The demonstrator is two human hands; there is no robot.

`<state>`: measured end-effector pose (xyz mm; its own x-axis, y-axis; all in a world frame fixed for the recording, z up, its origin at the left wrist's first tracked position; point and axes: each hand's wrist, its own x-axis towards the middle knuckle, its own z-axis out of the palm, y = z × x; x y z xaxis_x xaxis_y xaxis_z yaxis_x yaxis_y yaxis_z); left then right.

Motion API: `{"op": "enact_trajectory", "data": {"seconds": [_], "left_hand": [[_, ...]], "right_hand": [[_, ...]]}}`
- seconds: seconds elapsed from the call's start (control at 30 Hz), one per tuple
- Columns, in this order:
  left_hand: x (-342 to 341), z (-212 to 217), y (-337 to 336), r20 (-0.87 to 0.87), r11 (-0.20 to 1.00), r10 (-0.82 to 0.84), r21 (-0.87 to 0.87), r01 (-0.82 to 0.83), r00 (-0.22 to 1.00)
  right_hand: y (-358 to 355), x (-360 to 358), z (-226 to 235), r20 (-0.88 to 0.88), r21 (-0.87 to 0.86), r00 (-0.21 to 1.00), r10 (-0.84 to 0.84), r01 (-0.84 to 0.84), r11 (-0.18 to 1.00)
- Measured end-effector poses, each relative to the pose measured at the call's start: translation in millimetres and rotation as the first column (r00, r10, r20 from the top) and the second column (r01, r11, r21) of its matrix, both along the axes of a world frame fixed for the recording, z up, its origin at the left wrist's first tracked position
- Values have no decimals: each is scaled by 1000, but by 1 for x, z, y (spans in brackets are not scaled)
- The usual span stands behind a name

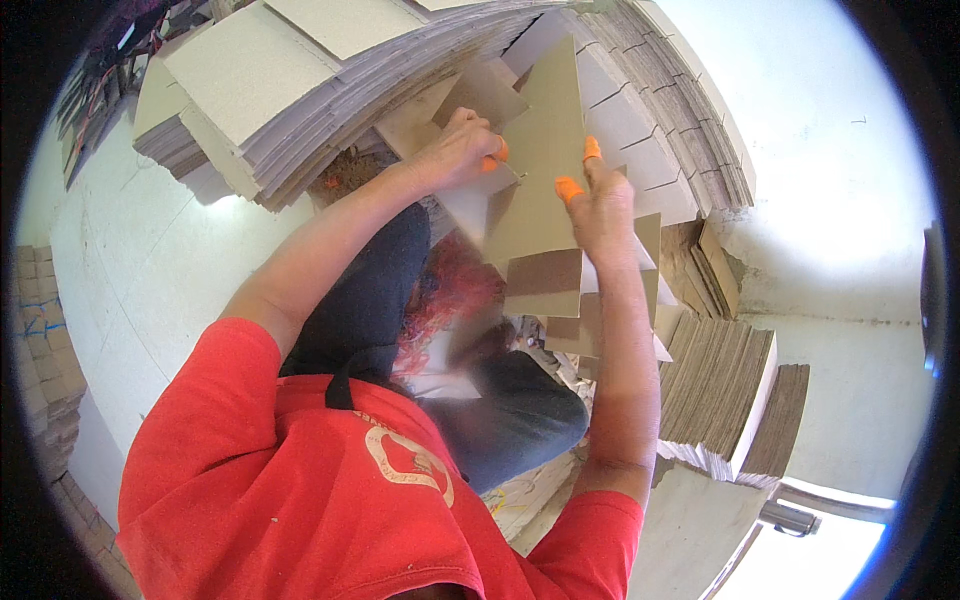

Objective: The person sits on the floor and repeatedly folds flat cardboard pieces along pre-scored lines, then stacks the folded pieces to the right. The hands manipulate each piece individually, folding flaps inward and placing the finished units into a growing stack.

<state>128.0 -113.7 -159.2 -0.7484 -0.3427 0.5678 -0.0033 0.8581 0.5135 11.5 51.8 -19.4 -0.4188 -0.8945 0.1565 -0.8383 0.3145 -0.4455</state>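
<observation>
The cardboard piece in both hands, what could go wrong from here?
1. The cardboard piece is pinched only near its edges by the left hand and right hand, so it could bend or slip.
2. The leaning cardboard stack beside the left arm might slide if bumped.

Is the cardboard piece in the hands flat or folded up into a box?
Flat. The cardboard piece shows as one broad, unbent sheet held between the left hand and right hand, no walls standing up.

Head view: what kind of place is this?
Probably a cardboard box-making workshop. Big stacks of flat cardboard sheets fill the space, another pile of die-cut blanks sits lower right, and the left hand and right hand, wearing orange finger cots, hold a folded blank.
</observation>
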Motion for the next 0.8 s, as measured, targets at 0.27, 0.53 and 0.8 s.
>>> {"op": "enact_trajectory", "data": {"seconds": [0.27, 0.53, 0.8], "left_hand": [[1, 4, 2, 56, 999, -23, 25, 22, 998], [7, 10, 5, -22, 989, 31, -145, -34, 999], [-39, 34, 15, 159, 951, -176, -226, 209, 971]], "right_hand": [[1, 20, -72, -111, 280, 988, 112, -77, 957], [17, -4, -38, -199, 135, 979, -54, 82, 987], [145, -192, -59, -395, 214, 771, -500, 606, 766]]}}
